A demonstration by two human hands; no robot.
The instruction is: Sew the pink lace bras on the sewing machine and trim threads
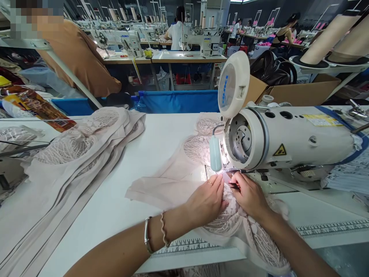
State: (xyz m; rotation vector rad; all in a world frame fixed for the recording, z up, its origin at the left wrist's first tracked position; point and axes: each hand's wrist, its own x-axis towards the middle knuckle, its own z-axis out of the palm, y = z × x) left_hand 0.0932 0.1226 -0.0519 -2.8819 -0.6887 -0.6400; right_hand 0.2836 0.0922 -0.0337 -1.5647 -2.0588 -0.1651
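A pale pink lace fabric (196,150) lies across the sewing machine's bed and drapes over the table's front edge. My left hand (206,202) presses on it just in front of the needle area, fingers closed together at the cloth. Close by on the right, my right hand (250,194) is closed around a small dark two-pointed tool (234,186), snips or tweezers; its exact kind cannot be made out. Its tips point left toward my left fingers. Above both hands is the white sewing machine (291,134), its round end cover (234,84) swung up. A small lamp (215,154) lights the cloth.
More pale lace pieces (83,150) are heaped on the left of the table. A printed ruler (190,248) runs along the front edge. Behind are a blue cloth bin (178,100), a cardboard box (302,92) and thread cones (328,38). A person in brown (75,57) is at far left.
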